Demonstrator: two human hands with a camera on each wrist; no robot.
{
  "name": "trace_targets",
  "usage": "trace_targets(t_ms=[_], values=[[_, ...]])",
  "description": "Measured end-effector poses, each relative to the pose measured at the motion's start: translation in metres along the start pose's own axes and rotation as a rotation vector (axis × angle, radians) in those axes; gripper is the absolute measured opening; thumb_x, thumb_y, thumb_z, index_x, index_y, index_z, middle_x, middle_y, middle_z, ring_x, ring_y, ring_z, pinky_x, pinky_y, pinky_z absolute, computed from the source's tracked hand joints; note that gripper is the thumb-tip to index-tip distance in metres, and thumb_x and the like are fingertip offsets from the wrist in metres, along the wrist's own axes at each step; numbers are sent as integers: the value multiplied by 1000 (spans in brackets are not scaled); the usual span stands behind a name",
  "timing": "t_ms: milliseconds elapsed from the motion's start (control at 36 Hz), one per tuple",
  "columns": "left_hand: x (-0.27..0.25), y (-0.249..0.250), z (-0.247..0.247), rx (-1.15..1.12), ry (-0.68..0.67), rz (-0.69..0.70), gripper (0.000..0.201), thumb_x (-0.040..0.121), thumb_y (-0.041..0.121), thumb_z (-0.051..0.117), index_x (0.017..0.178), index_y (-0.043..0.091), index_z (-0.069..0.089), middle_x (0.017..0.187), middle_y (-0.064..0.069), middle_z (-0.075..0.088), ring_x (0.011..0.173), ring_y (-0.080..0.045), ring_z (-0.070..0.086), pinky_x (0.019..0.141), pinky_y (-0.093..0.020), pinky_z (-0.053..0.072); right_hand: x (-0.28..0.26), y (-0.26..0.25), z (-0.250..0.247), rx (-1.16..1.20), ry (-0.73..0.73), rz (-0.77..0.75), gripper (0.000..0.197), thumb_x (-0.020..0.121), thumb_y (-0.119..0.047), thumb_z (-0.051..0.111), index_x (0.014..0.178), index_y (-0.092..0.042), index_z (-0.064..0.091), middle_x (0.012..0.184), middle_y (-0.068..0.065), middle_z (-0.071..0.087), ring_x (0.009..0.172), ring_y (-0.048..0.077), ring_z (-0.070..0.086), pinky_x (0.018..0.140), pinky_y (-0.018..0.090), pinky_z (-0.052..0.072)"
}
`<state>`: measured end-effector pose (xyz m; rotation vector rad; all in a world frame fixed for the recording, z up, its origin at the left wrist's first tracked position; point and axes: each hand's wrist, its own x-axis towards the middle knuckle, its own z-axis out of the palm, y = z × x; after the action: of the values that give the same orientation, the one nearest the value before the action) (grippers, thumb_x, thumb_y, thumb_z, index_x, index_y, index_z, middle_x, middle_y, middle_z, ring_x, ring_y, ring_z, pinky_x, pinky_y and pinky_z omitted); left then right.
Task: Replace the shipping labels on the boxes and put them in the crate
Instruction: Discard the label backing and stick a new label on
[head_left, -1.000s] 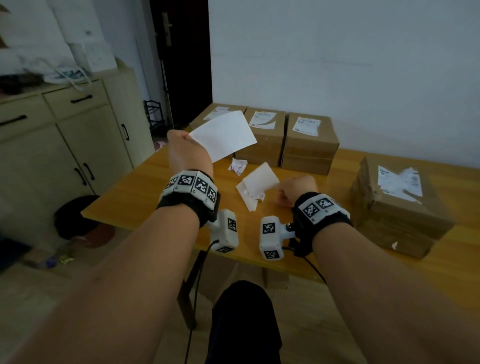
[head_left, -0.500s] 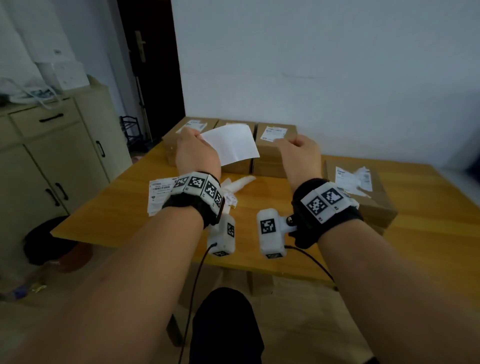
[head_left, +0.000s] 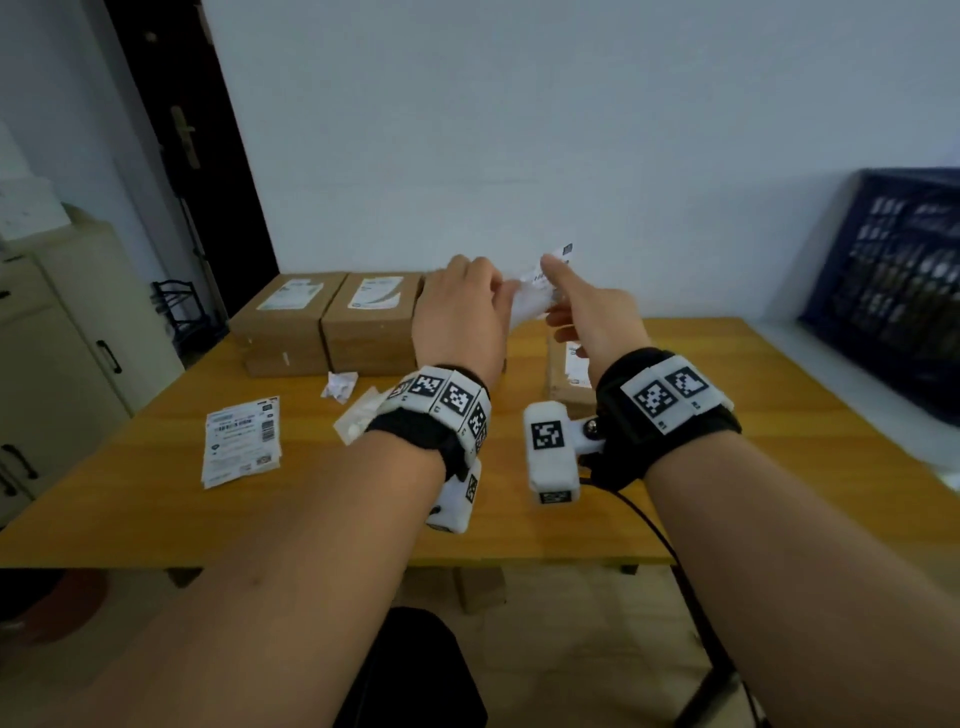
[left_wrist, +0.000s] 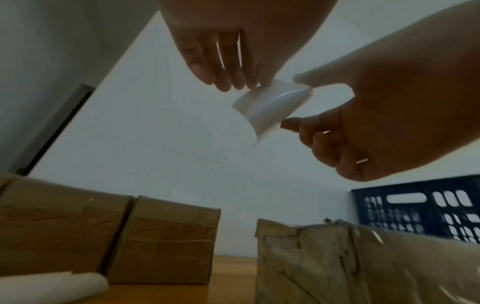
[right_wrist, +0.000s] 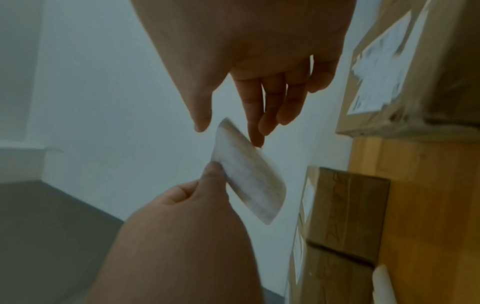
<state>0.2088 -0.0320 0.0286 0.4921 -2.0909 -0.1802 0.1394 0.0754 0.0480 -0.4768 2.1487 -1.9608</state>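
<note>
I hold a white shipping label (head_left: 531, 304) up in the air between both hands, above the table. My left hand (head_left: 493, 296) pinches its left edge, thumb under it (right_wrist: 213, 174). My right hand (head_left: 555, 291) holds the other edge between thumb and fingers (left_wrist: 288, 123), and the label (left_wrist: 272, 107) curls between them. A brown box with a torn label (head_left: 563, 374) lies below my right hand. Two labelled boxes (head_left: 288, 317) (head_left: 374, 312) stand at the back left. The dark blue crate (head_left: 893, 280) stands at the right by the wall.
A stack of printed labels (head_left: 241, 441) lies on the wooden table (head_left: 727, 441) at the left. A crumpled scrap (head_left: 340, 385) and a white backing strip (head_left: 356, 418) lie near my left wrist. A cream cabinet (head_left: 57, 364) and a dark door (head_left: 208, 171) are at the left.
My right hand has come up to the white sheet my left hand held, and both now hold it. The view has swung right, bringing the crate in.
</note>
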Motion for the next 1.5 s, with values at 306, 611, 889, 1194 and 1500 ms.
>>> trace_targets(t_ms=[306,611,889,1194,1500], values=[[0,26,25,-169,-274,-30,51,81,69,52,94,21,60,94,6,56,88,-13,54,79,-32,48,19,15,-54,29,198,-42,21,94,-24,61,89,-6,71,79,4,66,68,16,54,63,27,45],[9,49,39,-509,-496,-379,23,93,35,57,111,23,64,102,11,60,96,-12,59,87,-34,53,27,25,-92,72,136,-1,15,97,-15,53,89,-20,66,91,-7,70,74,6,62,54,13,46],[20,62,49,-582,-656,-384,20,90,34,64,96,16,70,80,13,62,74,1,54,71,-23,42,32,20,-98,64,25,-3,15,93,-6,56,97,-16,67,95,-4,71,80,9,67,53,15,50],[23,55,57,-630,-643,-458,19,95,26,58,97,10,68,76,9,62,68,-1,55,56,-15,37,43,39,-98,-82,-7,8,14,90,-5,61,103,-7,67,100,4,71,74,11,62,51,13,42],[15,44,64,-551,-654,-550,23,83,25,68,84,2,71,78,-4,67,65,-15,53,58,-21,41,44,51,-95,-131,17,-13,33,87,-3,67,118,-8,59,104,6,71,78,13,68,49,13,46]])
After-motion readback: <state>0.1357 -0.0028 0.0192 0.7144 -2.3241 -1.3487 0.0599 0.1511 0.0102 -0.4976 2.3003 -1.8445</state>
